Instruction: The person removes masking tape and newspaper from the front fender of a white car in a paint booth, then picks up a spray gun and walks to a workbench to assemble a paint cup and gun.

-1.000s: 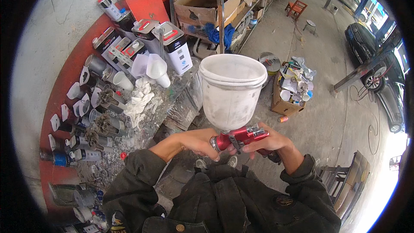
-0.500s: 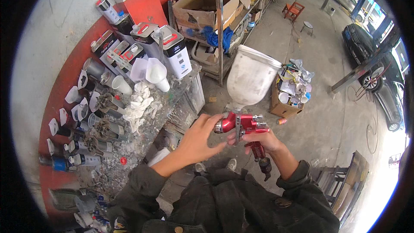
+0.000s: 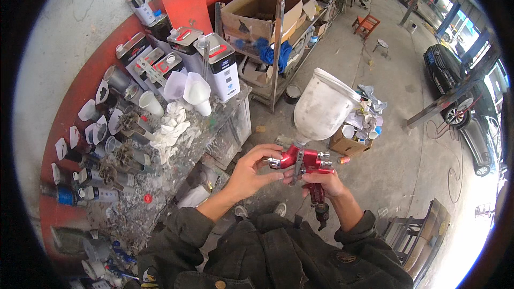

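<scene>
A red spray gun (image 3: 308,160) with a silver nozzle is held upright in front of me, its grip in my right hand (image 3: 327,182). On top of it sits a white, smudged paint cup (image 3: 325,108), leaning to the right. My left hand (image 3: 249,174) is at the nozzle end. Its thumb and fingers curve apart above and below the silver air cap (image 3: 274,163), which shows between them. Whether a fingertip touches the cap is hard to make out. A dark fitting (image 3: 322,213) hangs below the gun's grip.
Left of me a paint-spattered bench (image 3: 187,168) carries metal cans (image 3: 220,69), plastic cups (image 3: 197,93), a crumpled white cloth (image 3: 172,126) and several more spray guns. Beyond are a shelf with a cardboard box (image 3: 251,16) and a rubbish carton (image 3: 348,143). A dark car (image 3: 447,69) stands far right.
The spray gun's cup now leans further right. My left hand's fingers have shifted slightly around the nozzle, showing more of the silver cap. The whole view has shifted a little.
</scene>
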Motion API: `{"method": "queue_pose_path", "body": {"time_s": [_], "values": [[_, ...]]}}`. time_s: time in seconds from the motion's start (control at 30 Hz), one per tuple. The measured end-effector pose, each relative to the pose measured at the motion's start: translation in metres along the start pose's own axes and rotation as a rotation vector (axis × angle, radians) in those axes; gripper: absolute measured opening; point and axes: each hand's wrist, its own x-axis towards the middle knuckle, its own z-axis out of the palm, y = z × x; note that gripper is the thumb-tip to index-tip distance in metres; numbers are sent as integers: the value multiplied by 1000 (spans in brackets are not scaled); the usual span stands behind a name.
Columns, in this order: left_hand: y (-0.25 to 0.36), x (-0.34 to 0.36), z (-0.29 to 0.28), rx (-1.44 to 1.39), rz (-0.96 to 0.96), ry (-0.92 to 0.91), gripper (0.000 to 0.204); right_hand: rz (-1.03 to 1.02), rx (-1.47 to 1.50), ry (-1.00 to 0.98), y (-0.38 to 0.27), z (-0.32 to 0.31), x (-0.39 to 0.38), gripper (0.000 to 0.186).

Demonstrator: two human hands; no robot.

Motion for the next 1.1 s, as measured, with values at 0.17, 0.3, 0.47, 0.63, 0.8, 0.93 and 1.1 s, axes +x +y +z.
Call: {"method": "queue_pose_path", "body": {"time_s": [0.17,0.3,0.47,0.63,0.8,0.93,1.1], "values": [[4,3,1,-481,-356,189,29,-5,-17,-10,3,-4,-1,52],[4,8,-17,-264,-679,33,35,-12,-50,1,4,-6,-1,52],[-8,-2,-19,-172,-140,-26,35,-12,-44,-7,9,-8,0,53],[-19,11,-36,-564,-811,-250,36,25,-96,4,10,-16,-3,52],[-12,1,-18,-287,-434,-224,42,36,-112,-26,11,-19,-9,49],[9,2,-22,-50,-437,-402,52,-23,-357,-32,14,-21,-21,35],[-14,-9,-32,248,-206,-750,62,-365,-805,-197,5,-7,-26,29]]}}
